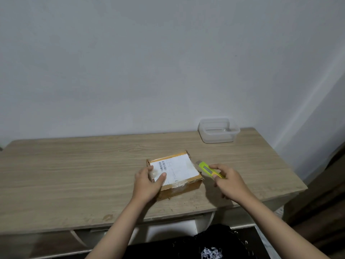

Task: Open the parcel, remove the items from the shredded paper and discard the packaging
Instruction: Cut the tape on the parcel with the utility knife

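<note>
Pale wood-grain tabletop (74, 165) against white wall (130, 62). Taped brown parcel (175, 174), white label, gripped at near-left corner by left hand (148, 182); right hand (228, 181) curled around yellow-green cutter (207, 169).

Parcel (174, 174) on worktop (74, 174), near middle, toward front edge. Left hand (149, 182) on parcel's near-left corner — thumb on top face. Right hand (228, 182) just right of parcel, holding cutter (208, 169) — its tip beside parcel's right edge. Container (218, 130) at back right of worktop, against wall (168, 62), well apart from parcel.
</note>
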